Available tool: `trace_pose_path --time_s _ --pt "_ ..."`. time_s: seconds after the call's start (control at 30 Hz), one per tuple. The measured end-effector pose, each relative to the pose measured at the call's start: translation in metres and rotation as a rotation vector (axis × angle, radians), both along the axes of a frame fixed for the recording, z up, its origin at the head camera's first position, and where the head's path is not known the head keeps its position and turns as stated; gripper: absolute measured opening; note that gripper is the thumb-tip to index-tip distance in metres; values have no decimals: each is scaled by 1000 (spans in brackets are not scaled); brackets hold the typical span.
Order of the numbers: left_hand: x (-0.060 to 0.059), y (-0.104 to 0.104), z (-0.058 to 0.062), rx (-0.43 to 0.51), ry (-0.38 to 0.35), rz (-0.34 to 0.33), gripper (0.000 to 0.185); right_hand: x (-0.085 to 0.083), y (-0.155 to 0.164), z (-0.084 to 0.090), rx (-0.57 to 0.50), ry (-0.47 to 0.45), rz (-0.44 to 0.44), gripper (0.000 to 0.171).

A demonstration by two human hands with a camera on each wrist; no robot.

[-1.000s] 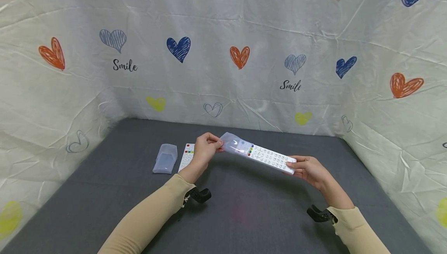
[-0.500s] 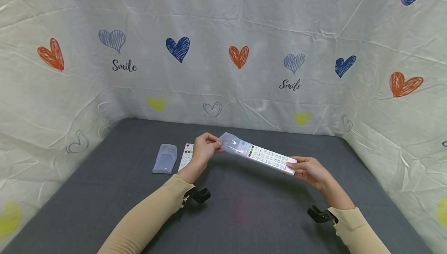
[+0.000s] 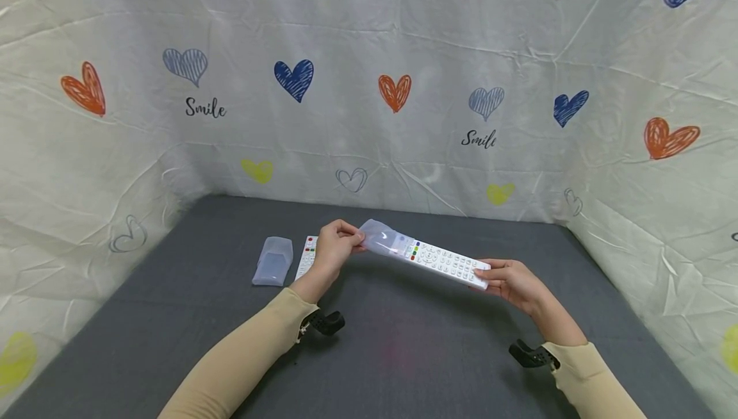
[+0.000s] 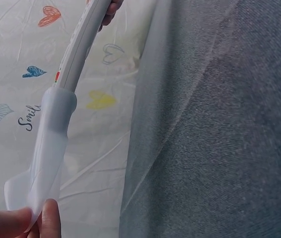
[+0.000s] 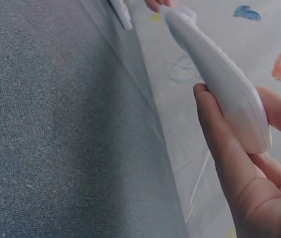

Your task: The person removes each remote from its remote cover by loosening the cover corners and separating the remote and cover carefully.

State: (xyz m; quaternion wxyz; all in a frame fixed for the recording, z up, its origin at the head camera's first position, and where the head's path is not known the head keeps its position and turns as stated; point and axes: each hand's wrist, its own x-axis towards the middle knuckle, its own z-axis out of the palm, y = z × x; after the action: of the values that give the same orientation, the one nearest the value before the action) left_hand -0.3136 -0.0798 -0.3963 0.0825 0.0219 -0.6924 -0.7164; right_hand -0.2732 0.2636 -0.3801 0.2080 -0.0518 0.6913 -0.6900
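Observation:
Above the table, a white remote control (image 3: 446, 260) is held slanting down to the right. Its left end sits inside a translucent silicone sleeve (image 3: 377, 237), while the keypad outside the sleeve stays uncovered. My left hand (image 3: 331, 252) pinches the sleeve's far left end between thumb and fingers; the left wrist view shows the sleeve (image 4: 51, 134) stretched between that grip and the remote. At the remote's lower right end, my right hand (image 3: 515, 283) holds it with the thumb on top and fingers beneath, as the right wrist view confirms for the remote (image 5: 225, 89).
A second translucent sleeve (image 3: 273, 262) lies on the dark grey table (image 3: 403, 342) at the left. Beside it lies another white remote (image 3: 306, 257), partly hidden behind my left hand and wrist. A white curtain (image 3: 346, 34) printed with hearts encloses the back and sides.
The left hand has shifted very slightly left with its end of the sleeve. The right hand keeps its hold on the remote and has hardly moved.

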Motion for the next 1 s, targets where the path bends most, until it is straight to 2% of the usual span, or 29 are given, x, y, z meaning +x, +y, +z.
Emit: trace_pose_path --time_s 0.4,0.7,0.87,1.0 --pt "2 -3 0 2 -6 -8 10 1 2 -1 -16 -13 30 63" --pt "-2 -12 3 -3 39 18 8 1 5 -2 11 -9 71 59" --pt "-3 -15 8 11 76 11 10 -2 1 -4 13 -3 108 56" --pt "-4 -12 9 12 67 -3 9 -5 -2 -6 54 -14 132 51"
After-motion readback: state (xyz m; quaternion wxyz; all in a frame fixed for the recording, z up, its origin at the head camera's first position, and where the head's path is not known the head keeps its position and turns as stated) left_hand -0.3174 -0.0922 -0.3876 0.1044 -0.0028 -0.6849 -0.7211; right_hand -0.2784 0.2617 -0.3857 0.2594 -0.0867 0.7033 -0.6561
